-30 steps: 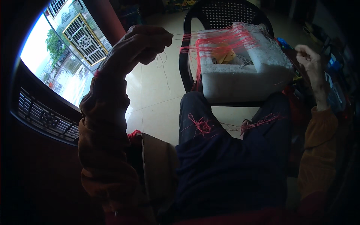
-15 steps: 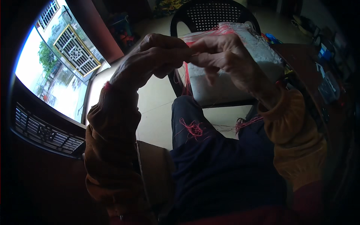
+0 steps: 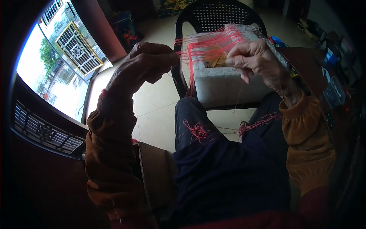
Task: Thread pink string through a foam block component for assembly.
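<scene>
My left hand (image 3: pixel 146 63) is raised at the left of the chair, its thumb and fingers pinched together beside the pink threads (image 3: pixel 213 41). Whether it grips a strand is too fine to make out. Across a gap, my right hand (image 3: pixel 254 61) is also closed in a pinch, above the near right part of a white foam box (image 3: pixel 228 86). A faint thin strand hangs below it; what sits between its fingertips is unclear. The threads stretch over the open box, and a bundle of them drops down its left side. Something yellowish brown (image 3: pixel 217 59) lies inside the box.
A black plastic chair (image 3: pixel 183 34) bears the box. One pink thread tangle (image 3: pixel 198 131) lies on my left thigh, more pink strands (image 3: pixel 263 121) on my right. A cardboard box (image 3: pixel 156 171) stands left of my lap, a dark red table (image 3: pixel 301 63) at the right.
My hands have moved apart from where their fingertips met, the right one going right and slightly down, the left one left. The box's opening and the stretched threads now show between them.
</scene>
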Tool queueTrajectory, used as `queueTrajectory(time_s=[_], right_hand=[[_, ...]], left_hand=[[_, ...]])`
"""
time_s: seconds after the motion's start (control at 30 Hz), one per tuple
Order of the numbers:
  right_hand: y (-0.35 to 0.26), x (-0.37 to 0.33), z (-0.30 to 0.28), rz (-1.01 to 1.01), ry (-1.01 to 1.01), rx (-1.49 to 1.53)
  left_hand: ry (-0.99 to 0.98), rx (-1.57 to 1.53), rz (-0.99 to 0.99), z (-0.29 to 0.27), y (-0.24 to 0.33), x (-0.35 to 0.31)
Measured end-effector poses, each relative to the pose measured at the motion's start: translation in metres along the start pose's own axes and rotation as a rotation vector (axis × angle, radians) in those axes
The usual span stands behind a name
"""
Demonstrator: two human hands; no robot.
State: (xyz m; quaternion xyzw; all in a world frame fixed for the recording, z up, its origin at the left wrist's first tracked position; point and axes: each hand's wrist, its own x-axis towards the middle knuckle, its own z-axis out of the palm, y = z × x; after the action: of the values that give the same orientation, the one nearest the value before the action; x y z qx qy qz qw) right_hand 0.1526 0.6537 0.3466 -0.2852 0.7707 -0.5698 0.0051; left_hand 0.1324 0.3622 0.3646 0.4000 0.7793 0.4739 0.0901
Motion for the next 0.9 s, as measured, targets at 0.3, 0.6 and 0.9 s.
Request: queueTrajectory(time_s=[0.3, 0.6, 0.9], right_hand=[[-0.025, -0.012, 0.023, 0.033, 0.139, 0.145], [-0.018, -0.043, 0.035, 0.179, -0.002, 0.318], [-0.031, -0.035, 0.013, 0.132, -0.01, 0.204]], left_hand=[[0.109, -0.164, -0.093, 0.04, 0.021, 0.02], [0.163, -0.352, -0.064, 0.096, 0.021, 0.021], [0.283, -0.596, -0.161, 0.116, 0.01, 0.003]])
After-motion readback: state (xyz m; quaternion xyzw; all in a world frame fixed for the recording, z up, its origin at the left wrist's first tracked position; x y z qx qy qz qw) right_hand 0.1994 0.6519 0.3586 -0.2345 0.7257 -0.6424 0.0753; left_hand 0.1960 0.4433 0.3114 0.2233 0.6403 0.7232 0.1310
